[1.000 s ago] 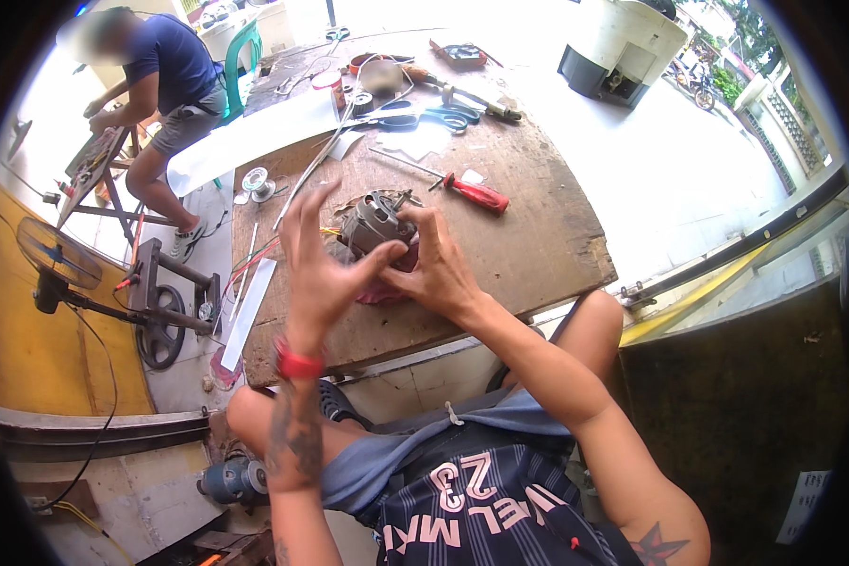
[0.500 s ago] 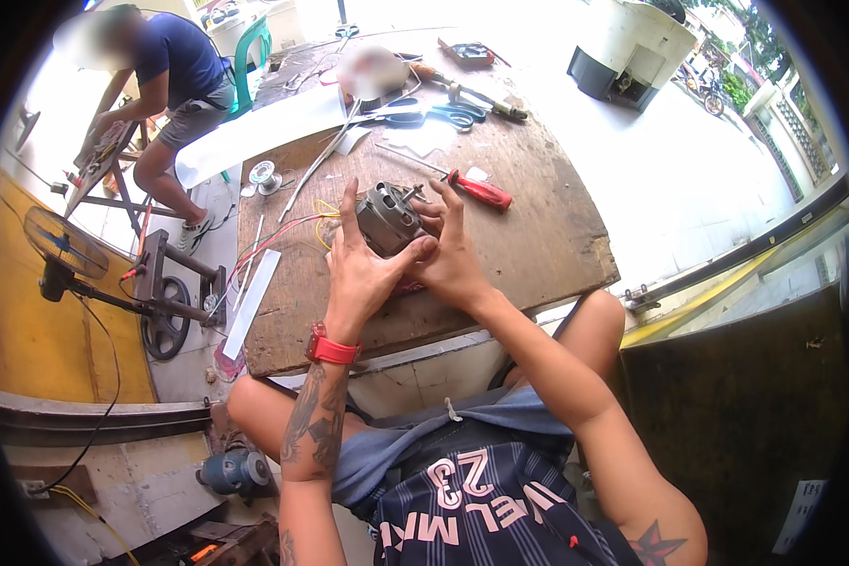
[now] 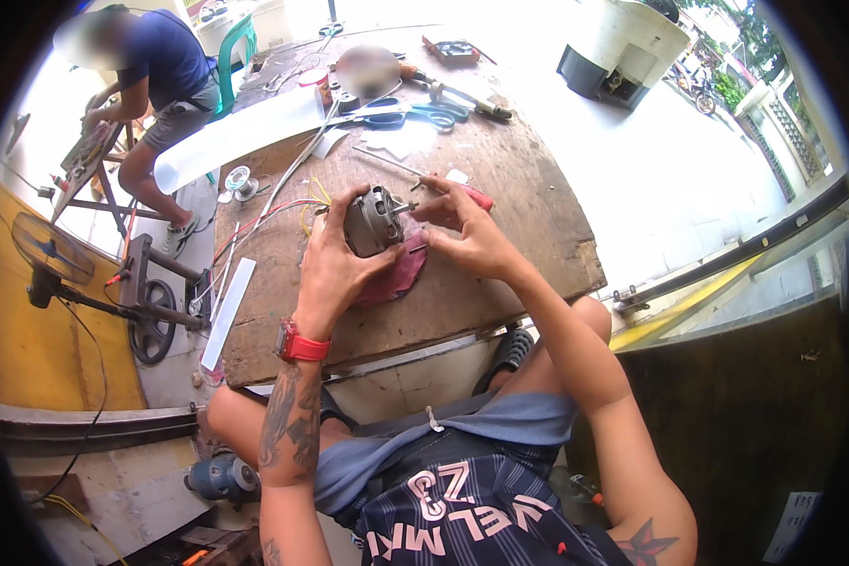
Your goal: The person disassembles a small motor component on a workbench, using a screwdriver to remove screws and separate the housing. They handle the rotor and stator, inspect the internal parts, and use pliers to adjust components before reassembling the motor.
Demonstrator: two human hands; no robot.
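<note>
My left hand (image 3: 335, 250) grips a grey metal electric motor (image 3: 373, 224) from its left side, above the wooden tabletop. The motor's shaft points right, and thin rods stick out beside it. Close to the shaft end is my right hand (image 3: 467, 236), thumb and fingers spread apart; whether a fingertip touches a rod is unclear. Yellow and red wires (image 3: 288, 205) run left from the motor. Under it lies a dark pink cloth (image 3: 396, 280). A red-handled screwdriver (image 3: 479, 198) lies behind my right hand, partly hidden by it.
On the wooden table (image 3: 538, 255) are scissors (image 3: 434, 115), a solder spool (image 3: 242, 183), a curled white sheet (image 3: 245, 141) and a white strip (image 3: 228, 316). A black fan (image 3: 57, 255) stands left. Further back, another person (image 3: 165, 71) works at a small stand.
My right hand has moved off the motor's body toward its shaft end, its fingers spreading. The motor, in my left hand, has shifted slightly left, and more of the cloth shows.
</note>
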